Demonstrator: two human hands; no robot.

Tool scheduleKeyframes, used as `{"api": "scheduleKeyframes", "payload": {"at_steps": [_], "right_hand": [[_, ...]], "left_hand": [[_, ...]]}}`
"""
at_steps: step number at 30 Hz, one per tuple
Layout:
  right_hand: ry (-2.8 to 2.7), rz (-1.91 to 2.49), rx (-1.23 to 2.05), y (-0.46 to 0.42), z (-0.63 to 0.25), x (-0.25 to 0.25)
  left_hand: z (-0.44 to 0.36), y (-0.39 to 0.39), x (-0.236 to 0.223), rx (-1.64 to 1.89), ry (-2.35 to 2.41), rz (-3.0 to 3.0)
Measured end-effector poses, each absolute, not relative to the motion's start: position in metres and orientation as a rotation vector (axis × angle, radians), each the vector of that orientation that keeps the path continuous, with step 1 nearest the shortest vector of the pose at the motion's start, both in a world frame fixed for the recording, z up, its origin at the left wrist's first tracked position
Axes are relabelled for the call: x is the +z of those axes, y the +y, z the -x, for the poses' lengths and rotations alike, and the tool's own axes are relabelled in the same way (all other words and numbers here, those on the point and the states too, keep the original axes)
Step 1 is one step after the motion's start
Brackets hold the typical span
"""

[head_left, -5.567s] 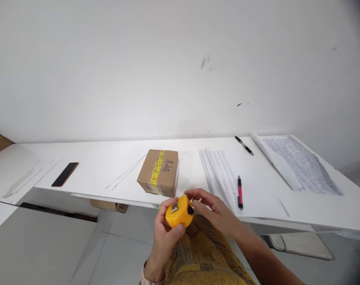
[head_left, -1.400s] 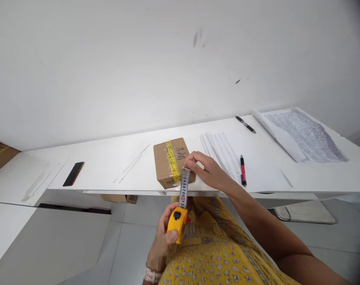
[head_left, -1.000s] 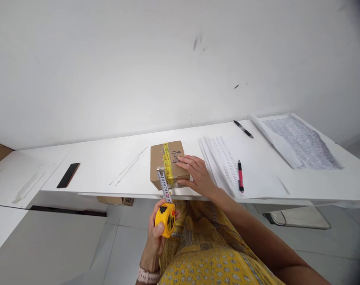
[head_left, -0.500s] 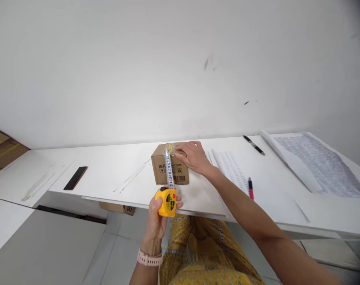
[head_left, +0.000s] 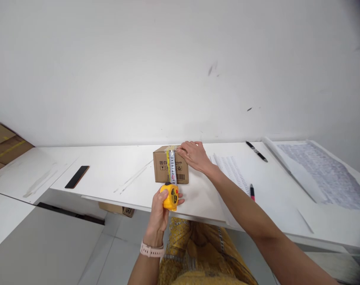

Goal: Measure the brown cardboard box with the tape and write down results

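From where I stand, the long white worktop [head_left: 103, 168] runs against the pale wall [head_left: 114, 79], and at its far left end sit brown cardboard cartons with yellow tape [head_left: 12, 148]. Next along, a flat black slab with a reddish-brown edge [head_left: 77, 177] lies near the front edge. Below the worktop, a brown carton with dark print [head_left: 116, 208] is partly visible. Then come the person's hands. The left hand [head_left: 158, 208], a pale pink watch strap [head_left: 152, 250] on its wrist, is closed round a yellow tape measure with a red button [head_left: 170, 197], thumb on the near side and fingertips showing past the casing. Its silvery blade [head_left: 172, 168] runs up the front face of a small brown cardboard box with printed marks and a barcode [head_left: 162, 170], which sits upright on the worktop. The right hand [head_left: 194, 156] reaches across to the box's top, its fingers bent over the upper front edge beside the blade; I cannot tell whether they pinch the blade's end. Further right lie printed white sheets [head_left: 235, 172], a red and black pen [head_left: 252, 192] partly behind the right forearm, a black pen with a silvery grip [head_left: 256, 151], and a sheet covered in dense writing [head_left: 331, 174].
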State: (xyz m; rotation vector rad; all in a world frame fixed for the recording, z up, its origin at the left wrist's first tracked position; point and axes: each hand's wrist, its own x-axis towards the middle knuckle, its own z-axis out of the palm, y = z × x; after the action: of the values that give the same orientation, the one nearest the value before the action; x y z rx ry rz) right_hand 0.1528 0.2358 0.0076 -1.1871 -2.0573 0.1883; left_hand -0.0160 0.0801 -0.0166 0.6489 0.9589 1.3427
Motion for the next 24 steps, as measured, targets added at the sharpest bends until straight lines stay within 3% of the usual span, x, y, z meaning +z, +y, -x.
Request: {"api": "scheduleKeyframes", "payload": {"at_steps": [13, 24], "right_hand": [[-1.973, 1.295, 0.195, 0.237, -0.141, 0.017], [-2.012, 1.363, 0.253, 0.251, -0.146, 0.023]], "left_hand": [[0.021, 0.084, -0.032, 1.321, 0.94, -0.749], [0.034, 0.085, -0.082, 1.262, 0.908, -0.799]]}}
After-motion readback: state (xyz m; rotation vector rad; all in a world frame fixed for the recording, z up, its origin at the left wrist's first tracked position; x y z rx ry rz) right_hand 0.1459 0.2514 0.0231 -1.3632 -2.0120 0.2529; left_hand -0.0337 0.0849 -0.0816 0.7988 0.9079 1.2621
